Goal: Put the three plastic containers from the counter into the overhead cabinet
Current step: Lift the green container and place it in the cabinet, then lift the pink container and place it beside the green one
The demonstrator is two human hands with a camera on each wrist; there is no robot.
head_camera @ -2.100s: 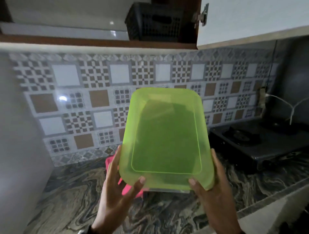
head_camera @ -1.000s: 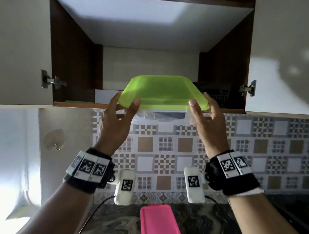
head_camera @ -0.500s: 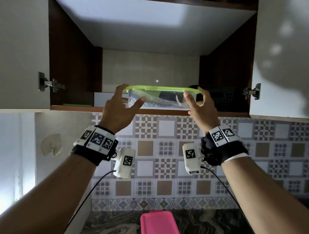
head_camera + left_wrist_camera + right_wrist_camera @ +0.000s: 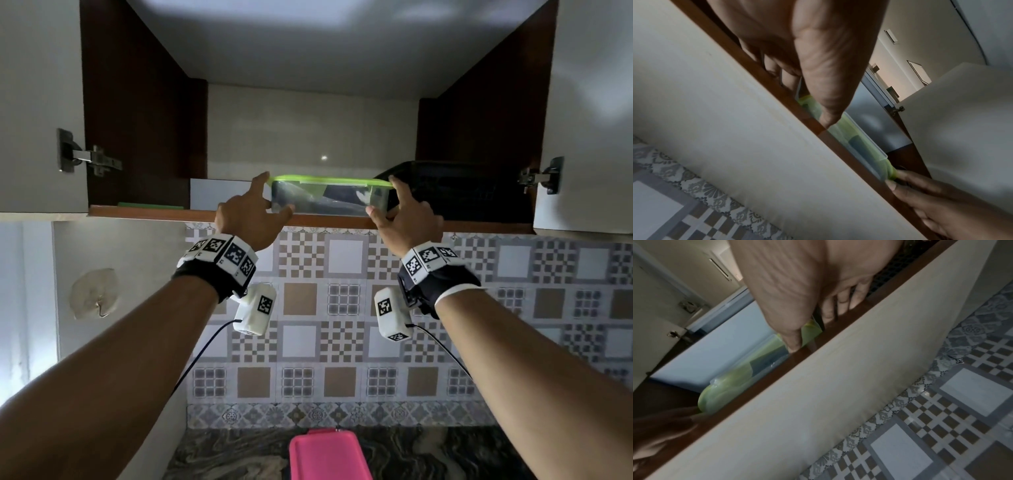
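A clear container with a green lid [image 4: 329, 198] stands level on the front of the overhead cabinet's shelf [image 4: 154, 211]. My left hand [image 4: 270, 195] grips its left end, forefinger on the lid corner and thumb on the front wall. My right hand [image 4: 385, 195] grips the right end the same way. In the left wrist view the thumb [image 4: 830, 100] presses the green-lidded container [image 4: 861, 142] at the shelf edge. The right wrist view shows that container [image 4: 731, 386] under my thumb [image 4: 791, 337]. A pink-lidded container [image 4: 329, 455] lies on the marble counter [image 4: 222, 455] below.
A black mesh basket [image 4: 455, 192] stands on the shelf just right of the container, close to my right fingers. A white box [image 4: 212, 193] and a flat green item [image 4: 150, 205] sit to the left. Both cabinet doors [image 4: 37, 102] hang open. Patterned tiles cover the wall below.
Both hands have lifted the green-lidded container from the counter to the cabinet, levelled it and set it onto the shelf's front. The camera has tilted upward.
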